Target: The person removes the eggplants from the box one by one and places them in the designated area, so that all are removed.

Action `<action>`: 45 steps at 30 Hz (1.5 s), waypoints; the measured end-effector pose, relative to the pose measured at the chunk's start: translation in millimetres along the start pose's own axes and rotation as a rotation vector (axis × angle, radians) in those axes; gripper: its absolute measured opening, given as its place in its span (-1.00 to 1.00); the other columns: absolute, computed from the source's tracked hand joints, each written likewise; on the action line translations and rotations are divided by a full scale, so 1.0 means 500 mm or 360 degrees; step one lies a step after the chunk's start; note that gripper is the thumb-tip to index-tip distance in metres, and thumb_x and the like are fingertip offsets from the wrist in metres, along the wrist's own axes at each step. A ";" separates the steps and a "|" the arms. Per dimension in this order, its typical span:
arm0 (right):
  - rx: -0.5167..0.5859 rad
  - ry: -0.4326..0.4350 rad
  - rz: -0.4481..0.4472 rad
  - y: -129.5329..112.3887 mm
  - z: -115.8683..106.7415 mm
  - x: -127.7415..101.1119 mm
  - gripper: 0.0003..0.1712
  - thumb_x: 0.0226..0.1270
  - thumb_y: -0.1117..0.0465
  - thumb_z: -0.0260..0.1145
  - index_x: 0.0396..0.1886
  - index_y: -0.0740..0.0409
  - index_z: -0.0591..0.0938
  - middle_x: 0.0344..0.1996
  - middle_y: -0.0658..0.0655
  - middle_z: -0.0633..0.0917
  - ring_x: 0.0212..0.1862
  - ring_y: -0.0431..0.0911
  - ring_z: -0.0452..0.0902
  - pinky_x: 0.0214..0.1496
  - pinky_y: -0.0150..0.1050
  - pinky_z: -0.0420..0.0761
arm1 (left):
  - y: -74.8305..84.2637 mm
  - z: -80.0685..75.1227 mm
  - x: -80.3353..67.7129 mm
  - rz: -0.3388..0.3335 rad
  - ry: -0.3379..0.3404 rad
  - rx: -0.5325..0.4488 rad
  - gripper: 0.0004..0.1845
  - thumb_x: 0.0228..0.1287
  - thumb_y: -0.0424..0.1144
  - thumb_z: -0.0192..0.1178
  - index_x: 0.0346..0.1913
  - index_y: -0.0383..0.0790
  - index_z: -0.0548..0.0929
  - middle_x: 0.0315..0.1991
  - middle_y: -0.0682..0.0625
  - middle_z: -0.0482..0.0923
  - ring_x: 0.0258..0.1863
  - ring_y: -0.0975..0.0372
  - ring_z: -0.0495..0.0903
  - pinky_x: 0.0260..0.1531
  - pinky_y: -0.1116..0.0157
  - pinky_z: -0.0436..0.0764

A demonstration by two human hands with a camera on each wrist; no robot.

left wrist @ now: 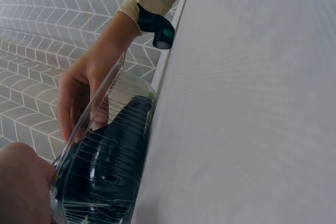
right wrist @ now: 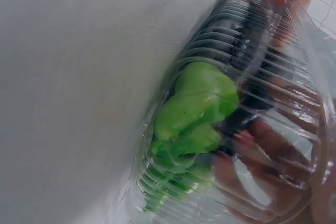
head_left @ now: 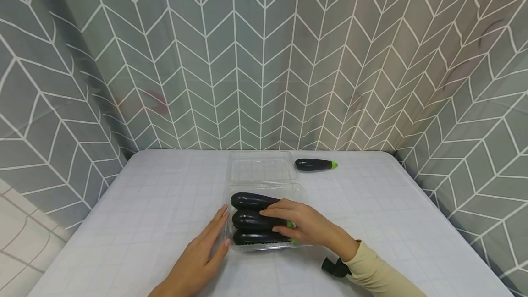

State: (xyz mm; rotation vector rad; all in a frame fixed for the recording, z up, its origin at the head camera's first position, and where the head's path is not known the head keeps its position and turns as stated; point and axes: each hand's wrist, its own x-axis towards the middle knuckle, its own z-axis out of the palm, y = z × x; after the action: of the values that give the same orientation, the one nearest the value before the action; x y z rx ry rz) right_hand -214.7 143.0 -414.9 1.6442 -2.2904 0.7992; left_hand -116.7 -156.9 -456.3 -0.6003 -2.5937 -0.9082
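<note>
Three dark eggplants lie side by side in a clear plastic clamshell container, its lid folded open toward the back. My right hand reaches in from the right and grips the middle eggplant, fingers along its far side and thumb on its near side, close to the green stem end. The far eggplant and the near eggplant lie against it. Beside the container's left wall rests my left hand, its fingers extended along the edge. Through the clear wall, green stem caps show in the right wrist view.
Another eggplant with a green tip lies on the white-covered table, right of the open lid. A black wrist device sits at the right sleeve. Patterned grey curtains surround the table.
</note>
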 end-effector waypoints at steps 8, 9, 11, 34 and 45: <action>0.0038 -0.0071 0.0084 0.000 0.002 -0.002 -0.42 0.35 0.29 0.52 0.34 0.08 0.60 0.20 0.02 0.65 0.21 -0.14 0.58 0.10 -0.29 0.65 | -0.001 -0.002 0.000 -0.0044 -0.0037 0.0028 -0.34 0.59 -0.10 0.17 0.60 -0.25 0.28 0.65 0.13 0.02 0.54 0.21 0.16 0.37 0.04 0.35; 0.0042 -0.0078 0.0091 0.000 0.002 -0.002 -0.42 0.35 0.30 0.52 0.34 0.09 0.59 0.20 0.02 0.65 0.22 -0.14 0.58 0.10 -0.29 0.65 | -0.001 -0.002 0.000 -0.0043 -0.0037 0.0029 -0.34 0.59 -0.10 0.17 0.60 -0.25 0.28 0.65 0.13 0.02 0.54 0.22 0.16 0.37 0.04 0.35; 0.0046 -0.0087 0.0106 0.001 0.002 -0.001 -0.42 0.36 0.30 0.51 0.35 0.09 0.59 0.21 0.02 0.66 0.23 -0.13 0.58 0.11 -0.29 0.65 | 0.001 -0.002 0.000 -0.0042 -0.0032 0.0029 -0.34 0.59 -0.10 0.16 0.61 -0.24 0.28 0.65 0.14 0.03 0.54 0.22 0.16 0.37 0.03 0.35; 0.0122 -0.0062 0.0110 0.005 0.006 -0.003 -0.42 0.34 0.38 0.38 0.35 0.09 0.57 0.19 -0.02 0.65 0.18 -0.17 0.58 0.16 -0.21 0.65 | 0.001 -0.003 -0.001 -0.0015 -0.0006 0.0016 -0.35 0.61 -0.10 0.14 0.60 -0.24 0.29 0.65 0.11 0.04 0.54 0.19 0.18 0.37 0.07 0.33; 0.0143 -0.0110 0.0134 0.001 0.005 -0.005 -0.42 0.43 0.27 0.40 0.42 0.05 0.52 0.23 -0.02 0.63 0.23 -0.15 0.56 0.21 -0.18 0.64 | 0.001 -0.003 -0.001 0.0010 0.0004 0.0003 -0.36 0.59 -0.13 0.16 0.60 -0.25 0.29 0.64 0.03 0.10 0.53 0.19 0.19 0.39 0.15 0.29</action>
State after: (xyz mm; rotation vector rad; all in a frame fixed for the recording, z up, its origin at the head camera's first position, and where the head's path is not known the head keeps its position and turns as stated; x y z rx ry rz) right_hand -213.8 143.7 -418.1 1.6467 -2.4185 0.8895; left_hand -115.8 -157.6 -454.8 -0.6056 -2.5886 -0.9038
